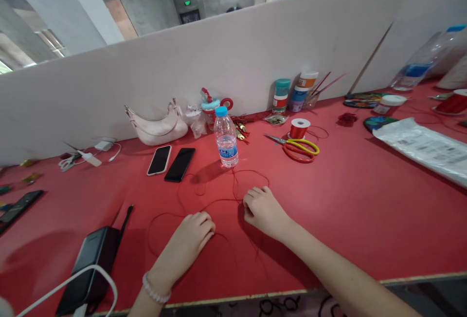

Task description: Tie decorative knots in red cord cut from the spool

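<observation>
Thin red cord [223,199] lies in loose loops on the red tabletop, with one part running between my two hands. My left hand [191,236], bracelet at the wrist, rests low on the table with its fingers curled in on the cord; the fingertips are partly hidden. To its right, my right hand [263,210] is closed in a pinch where the cord meets the fingers. A water bottle [226,142] with a blue cap stands just beyond the loops, and cord runs close to its base.
Yellow-and-red-handled scissors [299,149] lie by a red thread spool [298,129]. Two phones [159,160] and a white handbag [160,127] are at the back left. A black power bank [89,263] with cables sits front left. A plastic-wrapped package [425,149] lies at right.
</observation>
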`<state>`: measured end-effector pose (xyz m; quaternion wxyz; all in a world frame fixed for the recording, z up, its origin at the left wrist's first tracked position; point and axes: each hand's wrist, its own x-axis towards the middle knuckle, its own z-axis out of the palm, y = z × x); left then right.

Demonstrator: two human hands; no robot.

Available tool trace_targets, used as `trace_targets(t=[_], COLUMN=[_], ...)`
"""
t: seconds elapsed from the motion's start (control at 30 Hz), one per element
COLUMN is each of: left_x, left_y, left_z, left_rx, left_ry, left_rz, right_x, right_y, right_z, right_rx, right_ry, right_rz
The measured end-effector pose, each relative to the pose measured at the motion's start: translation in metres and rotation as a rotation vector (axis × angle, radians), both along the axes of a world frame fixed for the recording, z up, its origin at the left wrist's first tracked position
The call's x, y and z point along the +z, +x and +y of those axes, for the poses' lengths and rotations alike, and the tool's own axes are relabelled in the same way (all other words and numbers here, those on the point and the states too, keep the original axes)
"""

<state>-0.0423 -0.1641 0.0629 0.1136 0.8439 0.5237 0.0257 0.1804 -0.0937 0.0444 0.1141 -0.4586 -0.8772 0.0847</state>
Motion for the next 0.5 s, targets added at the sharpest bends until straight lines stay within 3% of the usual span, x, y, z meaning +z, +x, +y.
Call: trace_targets(t=[0.13,0.23,0.4,0.5], left_x=[-0.0036,-0.0052,-0.0046,-0.0038], left_y=[-0.0014,-0.0038,-0.0041,-0.0018], left_z=[0.0002,0.0011,0.0038,0.0039], left_rx=[0.033,0.092,0.239,0.28], left_ry=[0.058,0.113,0.172,0.174], left_rz=[0.081,0.148,0.234,0.25], right_x=[-0.0003,-0.0003,0.0003,0.0026], right_y=[0.0042,0.0035,-0.0004,0.0012], right_z=[0.004,0.0034,-0.001,-0.0009], right_rx=[-0.039,0.009,0.168,0.117], right_ry=[-0.1,-0.144,-0.192,-0.167], right_rz=[0.212,0.331,0.321,0.326])
